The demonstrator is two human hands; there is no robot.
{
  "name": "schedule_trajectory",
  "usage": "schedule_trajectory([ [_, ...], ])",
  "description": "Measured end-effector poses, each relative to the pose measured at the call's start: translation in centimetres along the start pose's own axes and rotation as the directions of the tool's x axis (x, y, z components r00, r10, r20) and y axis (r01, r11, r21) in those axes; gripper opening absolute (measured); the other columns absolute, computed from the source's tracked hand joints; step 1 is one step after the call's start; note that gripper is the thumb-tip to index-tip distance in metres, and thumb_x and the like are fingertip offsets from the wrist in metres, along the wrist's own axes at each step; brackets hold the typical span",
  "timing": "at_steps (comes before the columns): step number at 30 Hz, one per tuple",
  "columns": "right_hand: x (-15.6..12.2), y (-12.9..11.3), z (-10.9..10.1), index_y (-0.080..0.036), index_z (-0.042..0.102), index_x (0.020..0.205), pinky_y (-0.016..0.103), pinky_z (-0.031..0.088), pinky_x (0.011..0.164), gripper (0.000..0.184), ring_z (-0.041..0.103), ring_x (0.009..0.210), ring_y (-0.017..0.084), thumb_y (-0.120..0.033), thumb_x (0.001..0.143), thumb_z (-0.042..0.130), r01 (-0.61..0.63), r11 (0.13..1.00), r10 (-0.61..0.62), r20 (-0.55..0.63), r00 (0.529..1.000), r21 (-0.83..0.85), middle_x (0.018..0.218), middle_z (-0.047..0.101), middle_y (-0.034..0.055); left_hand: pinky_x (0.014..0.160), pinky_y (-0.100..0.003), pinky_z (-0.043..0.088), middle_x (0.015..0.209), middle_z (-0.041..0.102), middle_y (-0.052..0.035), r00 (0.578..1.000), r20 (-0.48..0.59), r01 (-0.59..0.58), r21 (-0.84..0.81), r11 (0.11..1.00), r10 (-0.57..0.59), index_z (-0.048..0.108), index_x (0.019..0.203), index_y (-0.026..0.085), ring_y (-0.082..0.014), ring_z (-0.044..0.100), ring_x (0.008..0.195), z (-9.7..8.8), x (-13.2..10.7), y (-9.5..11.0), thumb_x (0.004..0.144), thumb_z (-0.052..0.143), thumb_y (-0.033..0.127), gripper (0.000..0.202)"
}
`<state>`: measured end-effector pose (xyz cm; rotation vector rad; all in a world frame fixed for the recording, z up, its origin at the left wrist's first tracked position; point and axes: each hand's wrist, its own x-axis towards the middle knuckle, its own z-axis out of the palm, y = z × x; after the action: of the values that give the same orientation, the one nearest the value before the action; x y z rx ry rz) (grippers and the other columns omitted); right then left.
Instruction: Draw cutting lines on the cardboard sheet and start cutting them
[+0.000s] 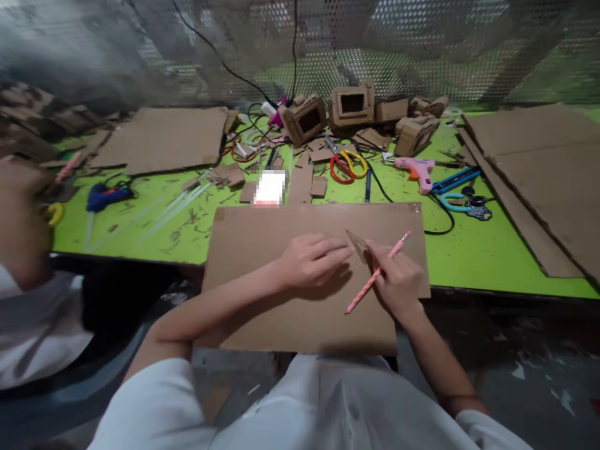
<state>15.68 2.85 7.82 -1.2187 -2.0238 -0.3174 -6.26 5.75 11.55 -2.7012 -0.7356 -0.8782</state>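
Observation:
A large brown cardboard sheet spans the green table's front edge and reaches back over my lap. My left hand hovers or rests over its middle with fingers stretched out; whether it touches the sheet I cannot tell. In my right hand a pink pencil slants across the fingers, its point down-left and its eraser end up-right. That hand's thumb and fingertips also pinch a thin, clear, flat piece, perhaps a small ruler or set square. The left fingertips come close to it.
Behind the sheet lie scissors, a pink glue gun, a blue cutter, cardboard scraps and cardboard box models. Cardboard sheets stack at right. At left are a blue glue gun and another person's arm.

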Motion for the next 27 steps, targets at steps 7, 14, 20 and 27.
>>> schedule_trajectory([
  [7, -0.5, 0.2, -1.8, -0.020, 0.065, 0.110, 0.029, 0.052, 0.071, 0.026, 0.068, 0.090, 0.020, -0.024, 0.085, 0.063, 0.174, 0.974, -0.202, 0.210, 0.956, 0.145, 0.109, 0.072, 0.0067, 0.112, -0.053, 0.023, 0.149, 0.036, -0.0196, 0.887, 0.380, 0.249, 0.085, 0.965, -0.262, 0.037, 0.141, 0.007, -0.0302, 0.029, 0.140, 3.3, 0.1, 2.0, 0.096, 0.030, 0.048, 0.061],
  [14, 0.0, 7.6, -2.1, -0.020, 0.055, 0.109, 0.042, 0.052, 0.084, 0.028, 0.063, 0.101, 0.023, -0.031, 0.084, 0.061, -0.535, 0.823, 0.560, -0.117, 0.820, 0.192, 0.111, 0.066, 0.0102, 0.113, -0.059, 0.004, 0.155, 0.022, -0.0167, 0.918, 0.293, 0.255, 0.073, 0.964, -0.265, 0.032, 0.146, 0.023, -0.0333, 0.008, 0.145, 3.9, -0.8, 2.5, 0.091, 0.045, 0.049, 0.062],
  [20, -0.2, 8.2, -0.5, -0.022, 0.044, 0.092, 0.026, 0.051, 0.069, 0.024, 0.063, 0.081, 0.012, -0.029, 0.080, 0.064, -0.541, 0.607, 0.636, 0.052, 0.770, 0.582, 0.105, 0.065, 0.0053, 0.111, -0.065, 0.001, 0.155, 0.026, -0.0131, 0.948, 0.268, 0.172, 0.013, 0.985, -0.169, 0.041, 0.141, 0.030, -0.0345, 0.017, 0.144, 3.9, 1.7, 1.2, 0.091, 0.046, 0.040, 0.050],
  [27, -1.8, 7.1, -1.8, -0.022, 0.046, 0.089, 0.024, 0.052, 0.068, 0.025, 0.063, 0.079, 0.011, -0.027, 0.078, 0.067, -0.560, 0.571, 0.679, 0.037, 0.733, 0.600, 0.103, 0.064, 0.0042, 0.115, -0.059, 0.012, 0.138, 0.053, -0.0115, 0.984, 0.145, 0.093, 0.063, 0.994, -0.101, 0.054, 0.129, 0.021, -0.0245, 0.048, 0.126, 4.9, 5.0, 2.3, 0.092, 0.046, 0.022, 0.038],
])
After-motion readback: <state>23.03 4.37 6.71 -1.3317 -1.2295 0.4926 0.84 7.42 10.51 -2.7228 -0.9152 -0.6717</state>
